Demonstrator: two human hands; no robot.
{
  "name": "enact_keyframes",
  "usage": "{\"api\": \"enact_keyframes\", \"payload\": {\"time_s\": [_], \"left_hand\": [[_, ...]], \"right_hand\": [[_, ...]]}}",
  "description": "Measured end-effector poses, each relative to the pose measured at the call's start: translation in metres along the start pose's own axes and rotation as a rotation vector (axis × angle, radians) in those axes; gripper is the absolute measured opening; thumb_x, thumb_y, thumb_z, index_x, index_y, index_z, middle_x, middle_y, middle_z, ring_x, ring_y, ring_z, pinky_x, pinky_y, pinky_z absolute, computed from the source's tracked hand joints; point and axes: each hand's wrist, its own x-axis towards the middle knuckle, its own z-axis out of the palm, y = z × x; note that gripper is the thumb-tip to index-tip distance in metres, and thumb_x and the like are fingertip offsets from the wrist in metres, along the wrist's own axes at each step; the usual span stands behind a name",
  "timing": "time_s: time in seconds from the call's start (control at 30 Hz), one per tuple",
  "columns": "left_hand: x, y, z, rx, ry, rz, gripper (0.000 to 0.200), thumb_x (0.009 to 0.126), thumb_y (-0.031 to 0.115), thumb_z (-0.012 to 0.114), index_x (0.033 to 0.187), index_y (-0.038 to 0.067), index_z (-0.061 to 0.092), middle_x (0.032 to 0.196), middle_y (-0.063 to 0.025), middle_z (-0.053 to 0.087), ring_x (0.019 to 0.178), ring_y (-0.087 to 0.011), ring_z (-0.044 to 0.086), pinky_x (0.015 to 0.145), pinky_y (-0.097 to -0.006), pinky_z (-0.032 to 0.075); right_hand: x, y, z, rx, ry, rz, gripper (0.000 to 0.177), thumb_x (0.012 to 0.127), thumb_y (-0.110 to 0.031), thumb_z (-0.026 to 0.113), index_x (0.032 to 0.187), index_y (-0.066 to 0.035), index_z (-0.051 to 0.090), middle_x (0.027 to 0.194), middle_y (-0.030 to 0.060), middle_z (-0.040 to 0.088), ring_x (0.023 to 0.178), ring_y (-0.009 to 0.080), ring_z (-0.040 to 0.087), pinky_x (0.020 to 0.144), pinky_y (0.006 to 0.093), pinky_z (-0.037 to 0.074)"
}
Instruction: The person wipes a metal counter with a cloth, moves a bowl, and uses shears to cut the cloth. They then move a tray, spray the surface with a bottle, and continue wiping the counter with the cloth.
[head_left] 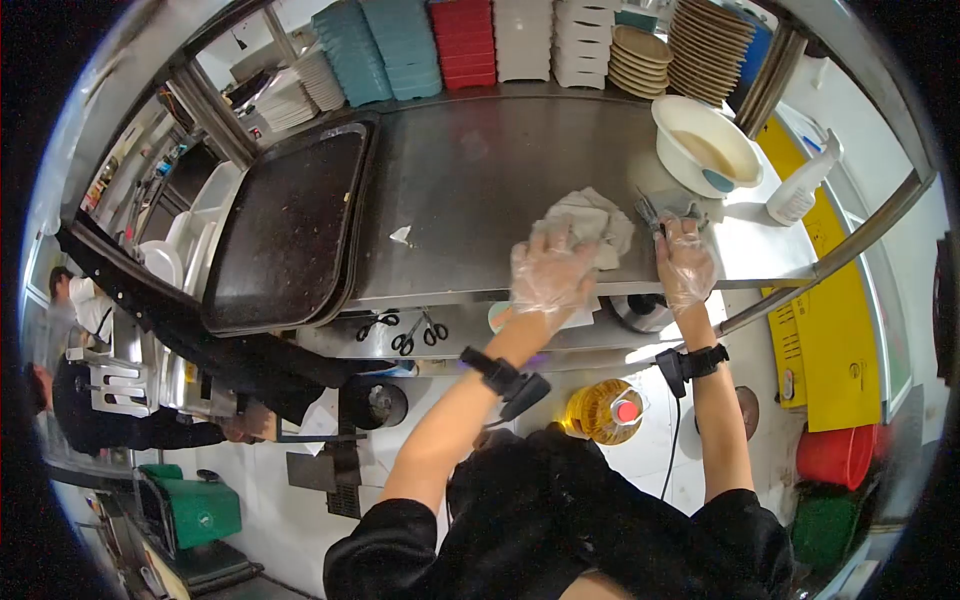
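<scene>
My left hand (550,275), in a clear plastic glove, lies over the near edge of a crumpled white cloth (600,232) on the steel table (450,200). Its fingers are stretched out and slightly apart. To the right, my right hand (686,268), gloved the same way, has its fingers closed at a grey crumpled thing (672,206) with a dark, stringy edge; I cannot tell its kind. Just beyond that stands a cream basin (668,140) holding cloudy liquid. A white spray bottle (800,185) is at the table's right end.
Dark baking trays (285,225) are stacked on the left, beside a small white scrap (400,235). Stacked teal boxes (352,50), red boxes (463,45) and brown plates (710,45) line the back. Scissors (420,332) lie below. An oil jug (603,412) stands on the floor; people are at left.
</scene>
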Motion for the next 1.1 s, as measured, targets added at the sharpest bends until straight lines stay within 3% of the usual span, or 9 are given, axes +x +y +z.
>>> {"api": "enact_keyframes", "payload": {"time_s": [0.03, 0.1, 0.13, 0.2, 0.3, 0.57, 0.73, 0.8, 1.1], "left_hand": [[-0.006, -0.010, -0.003, 0.046, -0.005, -0.038, 0.048, 0.088, 0.040, 0.050, 0.134, 0.028, 0.050, 0.146, -0.0097, 0.043, 0.125, -0.0407, 0.045, 0.096, -0.0539, 0.041], [-0.020, -0.038, -0.016, 0.051, -0.062, -0.121, 0.049, 0.087, 0.041, 0.051, 0.134, 0.028, 0.050, 0.146, -0.0105, 0.042, 0.123, -0.0407, 0.047, 0.095, -0.0546, 0.041], [-0.026, -0.053, -0.021, 0.108, -0.045, -0.152, 0.050, 0.086, 0.040, 0.054, 0.134, 0.029, 0.051, 0.145, -0.0113, 0.043, 0.120, -0.0399, 0.050, 0.094, -0.0519, 0.043], [-0.036, -0.094, -0.008, 0.149, 0.143, -0.150, 0.043, 0.082, 0.039, 0.057, 0.124, 0.028, 0.057, 0.137, -0.0114, 0.050, 0.115, -0.0364, 0.053, 0.084, -0.0499, 0.045], [-0.035, -0.141, -0.008, 0.327, 0.224, -0.215, 0.042, 0.085, 0.041, 0.056, 0.123, 0.022, 0.058, 0.121, -0.0170, 0.060, 0.104, -0.0389, 0.056, 0.081, -0.0486, 0.049], [-0.027, -0.144, -0.021, 0.243, 0.180, -0.348, 0.039, 0.086, 0.040, 0.057, 0.114, 0.015, 0.063, 0.117, -0.0171, 0.060, 0.098, -0.0370, 0.056, 0.076, -0.0483, 0.049], [-0.022, -0.131, -0.017, 0.121, 0.292, -0.198, 0.039, 0.084, 0.040, 0.058, 0.113, 0.016, 0.064, 0.115, -0.0168, 0.061, 0.099, -0.0361, 0.056, 0.075, -0.0479, 0.047], [-0.015, -0.117, -0.028, 0.074, 0.057, -0.254, 0.047, 0.081, 0.042, 0.062, 0.122, 0.019, 0.061, 0.127, -0.0195, 0.056, 0.112, -0.0372, 0.054, 0.094, -0.0463, 0.042], [-0.012, -0.116, -0.012, 0.061, 0.218, -0.131, 0.042, 0.082, 0.041, 0.061, 0.119, 0.022, 0.064, 0.127, -0.0162, 0.056, 0.105, -0.0388, 0.057, 0.082, -0.0466, 0.049]], "right_hand": [[-0.003, 0.005, 0.008, -0.001, -0.001, 0.005, 0.023, 0.088, -0.021, 0.061, 0.111, -0.017, 0.060, 0.100, 0.0110, 0.063, 0.091, 0.0340, 0.062, 0.075, 0.0451, 0.051], [-0.010, 0.011, 0.022, 0.940, -0.011, 0.343, 0.022, 0.089, -0.023, 0.060, 0.111, -0.017, 0.060, 0.100, 0.0124, 0.062, 0.086, 0.0352, 0.063, 0.072, 0.0458, 0.050], [-0.010, 0.008, 0.016, 0.939, -0.011, 0.352, 0.022, 0.089, -0.023, 0.060, 0.111, -0.017, 0.060, 0.100, 0.0124, 0.062, 0.086, 0.0352, 0.063, 0.072, 0.0458, 0.050], [-0.004, 0.000, -0.005, -0.088, -0.075, 0.055, 0.021, 0.091, -0.024, 0.059, 0.110, -0.016, 0.061, 0.098, 0.0141, 0.063, 0.081, 0.0361, 0.063, 0.068, 0.0460, 0.050], [0.000, 0.000, -0.009, -0.150, -0.201, 0.102, 0.021, 0.093, -0.025, 0.058, 0.110, -0.015, 0.061, 0.092, 0.0157, 0.064, 0.078, 0.0362, 0.063, 0.066, 0.0454, 0.050], [-0.038, -0.033, -0.071, 0.427, -0.161, 0.124, 0.030, 0.094, -0.032, 0.055, 0.121, -0.019, 0.062, 0.104, 0.0149, 0.068, 0.086, 0.0381, 0.065, 0.075, 0.0448, 0.051], [-0.088, -0.047, -0.086, 0.430, -0.308, 0.214, 0.028, 0.094, -0.027, 0.057, 0.119, -0.016, 0.063, 0.108, 0.0131, 0.068, 0.088, 0.0336, 0.068, 0.077, 0.0398, 0.053], [-0.096, -0.061, -0.087, 0.474, -0.267, 0.199, 0.026, 0.093, -0.027, 0.058, 0.115, -0.015, 0.065, 0.105, 0.0108, 0.070, 0.084, 0.0299, 0.070, 0.074, 0.0372, 0.054], [-0.107, -0.085, -0.085, 0.409, -0.200, 0.265, 0.027, 0.090, -0.017, 0.061, 0.117, -0.013, 0.062, 0.100, 0.0112, 0.070, 0.078, 0.0301, 0.069, 0.067, 0.0379, 0.054]]}}
